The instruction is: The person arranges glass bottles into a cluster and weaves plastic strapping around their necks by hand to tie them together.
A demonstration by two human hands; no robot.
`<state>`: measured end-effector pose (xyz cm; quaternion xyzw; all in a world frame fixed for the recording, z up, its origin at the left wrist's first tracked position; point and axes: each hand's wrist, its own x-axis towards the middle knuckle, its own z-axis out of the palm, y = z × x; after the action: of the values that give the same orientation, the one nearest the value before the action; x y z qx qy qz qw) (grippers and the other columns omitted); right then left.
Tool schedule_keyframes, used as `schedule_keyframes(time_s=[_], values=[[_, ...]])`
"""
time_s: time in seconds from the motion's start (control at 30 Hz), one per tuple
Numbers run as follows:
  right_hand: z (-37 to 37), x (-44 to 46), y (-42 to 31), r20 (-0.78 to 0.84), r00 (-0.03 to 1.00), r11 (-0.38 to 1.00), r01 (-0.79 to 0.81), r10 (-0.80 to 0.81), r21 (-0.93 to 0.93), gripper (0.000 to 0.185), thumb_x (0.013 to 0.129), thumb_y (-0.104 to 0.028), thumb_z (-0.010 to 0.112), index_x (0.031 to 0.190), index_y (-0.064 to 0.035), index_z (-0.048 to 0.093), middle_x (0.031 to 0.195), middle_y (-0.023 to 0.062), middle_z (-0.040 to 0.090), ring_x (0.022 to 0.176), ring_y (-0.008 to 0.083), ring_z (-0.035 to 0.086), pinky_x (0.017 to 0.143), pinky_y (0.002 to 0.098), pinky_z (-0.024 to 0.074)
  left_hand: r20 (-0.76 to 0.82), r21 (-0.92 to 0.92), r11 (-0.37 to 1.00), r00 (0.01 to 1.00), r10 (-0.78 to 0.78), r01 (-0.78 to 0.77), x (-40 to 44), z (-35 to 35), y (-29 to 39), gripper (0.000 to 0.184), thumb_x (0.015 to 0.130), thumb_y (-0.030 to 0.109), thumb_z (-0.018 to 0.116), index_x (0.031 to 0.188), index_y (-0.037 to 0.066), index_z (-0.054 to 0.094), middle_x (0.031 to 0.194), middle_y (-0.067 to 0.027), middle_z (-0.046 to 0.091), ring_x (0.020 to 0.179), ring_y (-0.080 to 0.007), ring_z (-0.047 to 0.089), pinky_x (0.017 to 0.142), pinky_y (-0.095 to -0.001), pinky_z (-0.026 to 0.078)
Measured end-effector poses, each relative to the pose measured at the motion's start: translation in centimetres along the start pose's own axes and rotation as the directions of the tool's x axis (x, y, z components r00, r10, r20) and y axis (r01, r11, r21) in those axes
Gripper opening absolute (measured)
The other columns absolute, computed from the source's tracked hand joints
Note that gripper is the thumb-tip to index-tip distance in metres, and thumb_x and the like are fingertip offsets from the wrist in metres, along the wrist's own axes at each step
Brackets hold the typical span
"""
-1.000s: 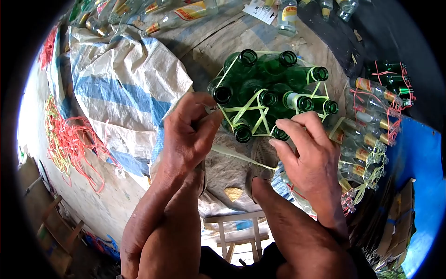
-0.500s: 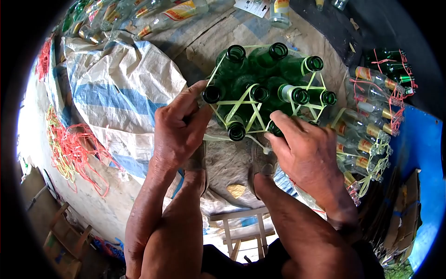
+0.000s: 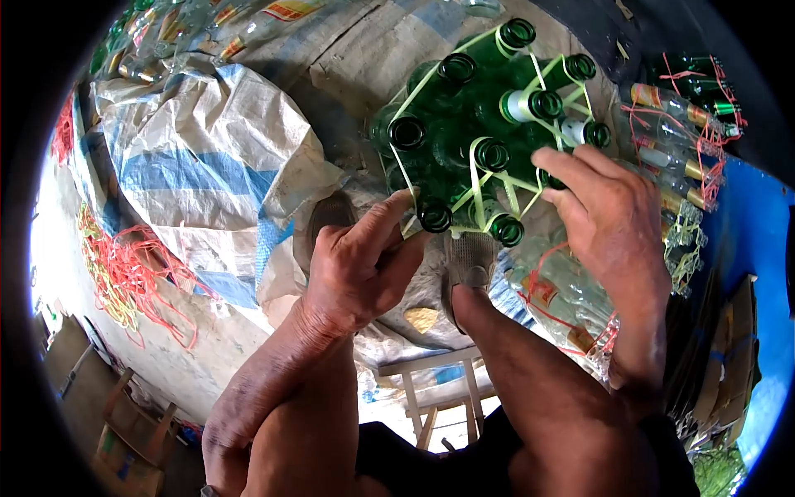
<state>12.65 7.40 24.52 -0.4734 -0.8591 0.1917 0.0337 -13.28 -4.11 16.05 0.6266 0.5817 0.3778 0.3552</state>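
A bundle of several green glass bottles stands upright in front of me, mouths up. Pale yellow-green plastic strapping criss-crosses between the necks. At the near left of the bundle, my left hand is closed, its thumb and forefinger around the neck of a green bottle. On the right side, my right hand has its thumb and forefinger on another bottle neck and the strapping beside it. The fingers largely hide that neck. White bands or labels show on two necks at the right.
Clear bottles tied with red string lie at right, with more bundles behind them. A white-and-blue woven sheet spreads at left, beside tangled red and yellow string. Loose bottles lie at far left. A wooden stool is below.
The bundle has turned counter-clockwise, its right side swinging away and its left side coming nearer. My left hand has moved right and nearer; my right hand has moved right and slightly away.
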Motion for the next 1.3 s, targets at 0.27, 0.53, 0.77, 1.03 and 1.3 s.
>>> schedule_keyframes(time_s=[0.27,0.53,0.77,1.03,1.3], values=[[-0.1,-1.5,-2.2,-0.149,0.988,0.995,-0.017,0.032,0.101,0.049,0.082,0.003,0.08,0.13,-0.0016,0.071,0.121,0.0143,0.062,0.109,0.0325,0.065,0.093,0.0404,0.0549,0.125,0.119,0.988,0.985,-0.118,0.103,0.6,-1.3,2.1,0.042,0.086,0.004,0.084,0.125,-0.001,0.07,0.071,-0.0125,0.068,0.059,-0.0287,0.07,0.053,-0.0383,0.051],[3.2,-1.0,-5.3,-0.15,0.989,0.995,0.03,-0.015,0.099,0.082,0.068,-0.005,0.092,0.145,-0.0094,0.064,0.142,0.008,0.06,0.119,0.0271,0.064,0.103,0.0426,0.0457,0.11,0.248,0.968,0.992,-0.055,0.026,0.5,-2.0,2.6,0.03,0.09,0.01,0.081,0.117,0.003,0.07,0.074,-0.0154,0.071,0.064,-0.035,0.072,0.055,-0.0435,0.054],[4.4,-0.9,-4.9,-0.178,0.984,0.998,0.024,-0.013,0.057,0.084,0.069,-0.006,0.091,0.148,-0.0124,0.062,0.147,0.0033,0.06,0.117,0.0223,0.065,0.096,0.041,0.0405,0.268,0.338,0.941,0.96,-0.078,-0.017,1.6,-3.4,4.6,0.012,0.094,0.015,0.076,0.097,0.009,0.065,0.072,-0.0153,0.069,0.063,-0.0378,0.07,0.055,-0.0474,0.053],[4.3,-0.8,-5.0,-0.212,0.977,0.993,0.026,0.0,0.118,0.08,0.069,-0.008,0.089,0.146,-0.0128,0.065,0.144,0.0026,0.063,0.119,0.0239,0.065,0.098,0.0409,0.0404,0.441,0.372,0.906,0.897,0.017,-0.2,5.5,-4.7,7.6,0.007,0.091,0.007,0.071,0.085,0.005,0.067,0.07,-0.016,0.067,0.061,-0.0376,0.067,0.056,-0.0441,0.053],[4.4,-0.7,-5.0,-0.204,0.979,0.996,0.018,0.001,0.091,0.081,0.068,-0.013,0.091,0.145,-0.0133,0.065,0.144,0.0018,0.062,0.12,0.0233,0.064,0.095,0.0398,0.0399,0.444,0.39,0.874,0.891,0.098,-0.291,9.8,-3.3,5.5,0.007,0.091,0.009,0.072,0.085,0.005,0.072,0.066,-0.0167,0.067,0.061,-0.0358,0.069,0.058,-0.0441,0.054]])
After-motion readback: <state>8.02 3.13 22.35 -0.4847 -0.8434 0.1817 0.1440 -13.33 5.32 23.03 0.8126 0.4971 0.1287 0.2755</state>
